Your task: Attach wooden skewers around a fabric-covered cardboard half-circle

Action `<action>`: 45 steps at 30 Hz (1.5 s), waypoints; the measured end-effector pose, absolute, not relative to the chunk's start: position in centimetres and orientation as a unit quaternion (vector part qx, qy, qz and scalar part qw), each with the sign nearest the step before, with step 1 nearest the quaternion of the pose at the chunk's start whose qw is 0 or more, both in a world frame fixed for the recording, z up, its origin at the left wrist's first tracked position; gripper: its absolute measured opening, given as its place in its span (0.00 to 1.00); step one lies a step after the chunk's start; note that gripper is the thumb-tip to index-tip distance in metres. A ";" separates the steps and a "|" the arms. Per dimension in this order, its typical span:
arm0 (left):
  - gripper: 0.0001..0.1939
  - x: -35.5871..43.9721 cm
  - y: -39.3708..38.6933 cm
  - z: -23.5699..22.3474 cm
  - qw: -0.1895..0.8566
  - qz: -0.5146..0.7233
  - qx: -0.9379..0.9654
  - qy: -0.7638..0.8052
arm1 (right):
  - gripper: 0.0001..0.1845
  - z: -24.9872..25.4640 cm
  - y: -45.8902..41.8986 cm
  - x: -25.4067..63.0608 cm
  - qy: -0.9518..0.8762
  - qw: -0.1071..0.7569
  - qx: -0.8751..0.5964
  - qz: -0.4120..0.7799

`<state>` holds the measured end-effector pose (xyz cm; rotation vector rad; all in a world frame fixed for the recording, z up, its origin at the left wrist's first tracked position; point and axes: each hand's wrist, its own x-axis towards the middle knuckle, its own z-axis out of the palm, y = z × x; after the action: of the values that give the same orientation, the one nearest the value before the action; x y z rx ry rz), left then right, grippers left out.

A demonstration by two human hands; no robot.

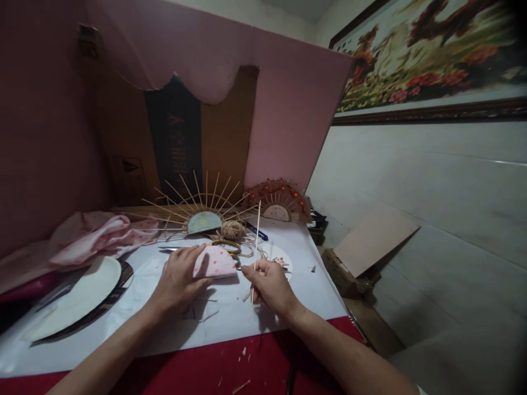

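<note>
My left hand (179, 274) grips one end of a half-round piece covered in pink dotted cloth (218, 262), fingers along the top and thumb below. In my right hand (274, 285) a thin wooden stick (258, 230) is pinched nearly upright, just right of that piece and apart from it. Behind my hands lie scissors (228, 246), their blades partly hidden by my left hand. A ball of twine (232, 230) sits beyond them, beside a half-round green piece (205, 222) with sticks fanning out from it.
A finished-looking fan with red flowers (276, 212) leans at the back. To the left are crumpled dotted cloth (111, 233) and a white half plate (82, 299). A blue pen-like tool (257, 231) and a round white plate (288, 258) holding small bits lie behind my right hand.
</note>
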<state>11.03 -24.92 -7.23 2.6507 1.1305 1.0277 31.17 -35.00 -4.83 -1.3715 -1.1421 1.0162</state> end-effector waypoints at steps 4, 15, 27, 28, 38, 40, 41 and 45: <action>0.31 11.1 -24.5 -7.3 0.061 0.325 0.870 0.365 | 0.17 -5.2 -34.6 31.6 -0.465 0.493 -0.598 0.429; 0.28 11.4 -24.9 -5.4 0.119 0.402 0.830 0.369 | 0.32 -5.3 -34.7 31.9 -0.473 0.474 -0.646 0.365; 0.30 9.1 -23.7 -3.2 0.059 0.417 0.726 0.544 | 0.30 -5.2 -35.3 31.3 -0.508 0.382 -0.663 0.394; 0.30 9.0 -23.7 -3.2 0.039 0.400 0.721 0.564 | 0.28 -5.0 -35.3 31.3 -0.514 0.380 -0.666 0.383; 0.41 8.4 -24.2 -3.7 0.005 0.248 0.711 0.658 | 0.07 -3.9 -31.5 31.4 -0.654 0.345 -0.664 0.110; 0.38 8.3 -23.9 -4.0 -0.009 0.229 0.715 0.660 | 0.10 -4.0 -30.6 31.2 -0.659 0.317 -0.672 0.111; 0.37 8.3 -23.9 -4.2 -0.014 0.223 0.717 0.660 | 0.11 -4.0 -30.2 31.0 -0.659 0.306 -0.678 0.111; 0.31 8.5 -24.0 -4.4 -0.038 0.228 0.719 0.656 | 0.15 -3.9 -29.0 30.2 -0.639 0.293 -0.701 0.121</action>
<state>8.47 -24.02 -4.37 2.3151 2.1113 0.7335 30.19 -28.99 -3.94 -1.8670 -1.7029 0.3233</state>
